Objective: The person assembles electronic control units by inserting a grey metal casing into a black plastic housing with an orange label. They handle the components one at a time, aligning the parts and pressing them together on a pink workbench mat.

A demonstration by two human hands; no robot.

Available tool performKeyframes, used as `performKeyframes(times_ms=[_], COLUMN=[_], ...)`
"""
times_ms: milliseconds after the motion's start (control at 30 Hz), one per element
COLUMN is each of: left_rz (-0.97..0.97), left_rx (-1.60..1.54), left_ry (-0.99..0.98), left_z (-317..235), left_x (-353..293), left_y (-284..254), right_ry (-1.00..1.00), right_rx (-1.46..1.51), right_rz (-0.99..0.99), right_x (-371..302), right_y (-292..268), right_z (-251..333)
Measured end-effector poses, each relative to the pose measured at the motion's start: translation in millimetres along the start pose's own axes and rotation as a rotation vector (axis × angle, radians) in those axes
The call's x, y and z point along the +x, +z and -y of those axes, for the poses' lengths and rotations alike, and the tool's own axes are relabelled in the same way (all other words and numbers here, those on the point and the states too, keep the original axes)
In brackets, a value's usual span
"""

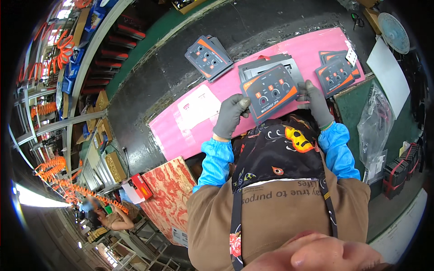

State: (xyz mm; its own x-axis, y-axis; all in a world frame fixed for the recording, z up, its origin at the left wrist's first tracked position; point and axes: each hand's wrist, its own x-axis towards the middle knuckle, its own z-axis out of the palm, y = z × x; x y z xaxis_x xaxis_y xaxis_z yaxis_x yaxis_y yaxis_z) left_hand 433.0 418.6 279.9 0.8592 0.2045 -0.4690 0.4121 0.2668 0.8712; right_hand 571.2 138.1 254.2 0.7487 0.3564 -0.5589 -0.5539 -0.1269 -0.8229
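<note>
A dark grey control-panel faceplate point(273, 97) with orange trim, round holes and white print tilts up in front of me, over the near edge of the pink sheet. My left hand point(233, 115), in a grey glove, is closed on its left edge, the thumb on the face. At its right edge my right hand point(315, 103), also gloved, has its fingers bent around the border. Behind it lie grey metal panels point(291, 67) with rectangular cutouts, partly covered by the faceplate.
More faceplates lie stacked at the far left point(209, 58) and at the right point(335, 74). A white paper point(199, 105) rests on the pink sheet point(174, 133). Clear plastic bags point(375, 122) and a round fan point(393, 32) are farther right. Another person point(115, 219) works at lower left.
</note>
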Motion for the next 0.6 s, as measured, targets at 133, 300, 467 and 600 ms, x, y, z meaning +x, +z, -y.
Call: performKeyframes(times_ms=[133, 300, 467, 600], left_rz=[0.015, -0.146, -0.3, -0.346], left_rx=[0.06, 0.169, 0.296, 0.418], left_ry=[-0.016, -0.046, -0.063, -0.048], left_z=[19, 45, 51, 47], left_x=[33, 72, 110, 117], left_y=[4, 14, 15, 20], right_ry=[-0.065, -0.121, -0.3, -0.241], right_rx=[-0.112, -0.414, -0.75, -0.952], right_rz=[-0.006, -0.018, -0.019, -0.106], right_x=[16, 37, 72, 88], right_y=[-21, -46, -43, -43], right_z=[-4, -16, -2, 0])
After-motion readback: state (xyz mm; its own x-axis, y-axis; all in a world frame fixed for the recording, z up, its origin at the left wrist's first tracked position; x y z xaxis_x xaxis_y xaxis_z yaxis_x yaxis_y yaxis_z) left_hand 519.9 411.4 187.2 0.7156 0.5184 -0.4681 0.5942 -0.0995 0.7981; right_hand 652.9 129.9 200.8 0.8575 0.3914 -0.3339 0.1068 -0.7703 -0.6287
